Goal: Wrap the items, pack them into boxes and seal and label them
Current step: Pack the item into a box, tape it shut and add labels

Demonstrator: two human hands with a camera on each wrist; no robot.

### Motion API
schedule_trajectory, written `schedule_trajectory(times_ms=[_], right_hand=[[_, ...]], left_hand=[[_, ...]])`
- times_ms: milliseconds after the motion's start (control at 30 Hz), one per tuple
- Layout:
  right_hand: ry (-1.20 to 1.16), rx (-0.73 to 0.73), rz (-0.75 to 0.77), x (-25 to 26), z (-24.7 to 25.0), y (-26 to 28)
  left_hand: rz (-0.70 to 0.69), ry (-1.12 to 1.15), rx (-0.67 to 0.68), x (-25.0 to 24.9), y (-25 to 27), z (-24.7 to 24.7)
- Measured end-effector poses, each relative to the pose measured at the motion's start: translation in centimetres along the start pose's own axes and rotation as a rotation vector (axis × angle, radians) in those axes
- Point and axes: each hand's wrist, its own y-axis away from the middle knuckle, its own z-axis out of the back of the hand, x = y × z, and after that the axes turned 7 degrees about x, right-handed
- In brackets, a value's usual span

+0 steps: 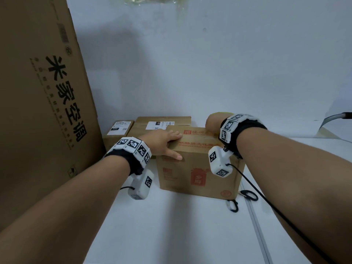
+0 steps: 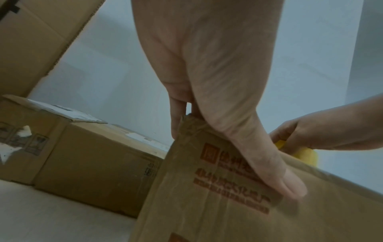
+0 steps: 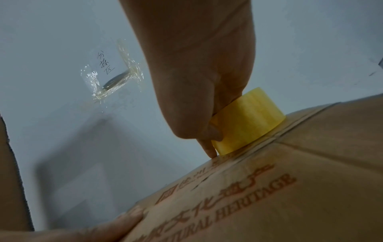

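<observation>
Left hand [image 1: 164, 141] lies flat, pinning the box [image 1: 198, 168] flaps shut so right hand [image 3: 199, 104], gripping the tape roll [image 3: 248, 121], can seal the seam

You see a matt brown cardboard box [image 1: 200, 168] with creased, red-printed faces, a glossy translucent yellow plastic tape roll [image 3: 248, 121], and a smooth white matt tabletop [image 1: 171, 225].

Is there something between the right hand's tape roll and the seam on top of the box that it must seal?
Nothing visible is in the way. The right hand holds the yellow tape roll directly on the box, at the centre seam of its closed flaps. The left hand presses the box's near left corner, away from the seam.
</observation>
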Motion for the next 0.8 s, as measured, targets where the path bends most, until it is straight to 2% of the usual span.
schedule_trajectory(times_ms=[233,333,400,467,567,667,733,800], right_hand=[[-0.028,0.011,0.022,-0.2,-0.8,1.0],[0.067,-0.022,0.029,-0.3,-0.4,1.7],[0.053,-0.093,0.086,-0.6,0.3,1.9],[-0.134,-0.203,0.199,-0.5,1.2,2.0],[-0.563,-0.301,0.315,1.2,2.1,2.4],[-1.088,-0.338,0.302,3.2,1.2,2.8],[-1.257,-0.348,0.256,3.9,0.0,2.8],[-1.321,-0.337,0.193,3.9,-1.6,2.6]], left_hand=[[0.059,0.016,0.076,-0.3,0.4,0.8],[0.076,-0.018,0.104,-0.7,0.6,1.2],[0.082,-0.017,0.110,-0.7,0.6,1.2],[0.074,-0.010,0.106,-0.5,0.5,1.0],[0.059,0.005,0.097,-0.3,0.4,1.1],[0.056,0.007,0.091,-0.2,0.3,1.2],[0.062,0.016,0.082,0.0,0.3,1.1],[0.066,0.035,0.067,0.1,0.4,0.9]])
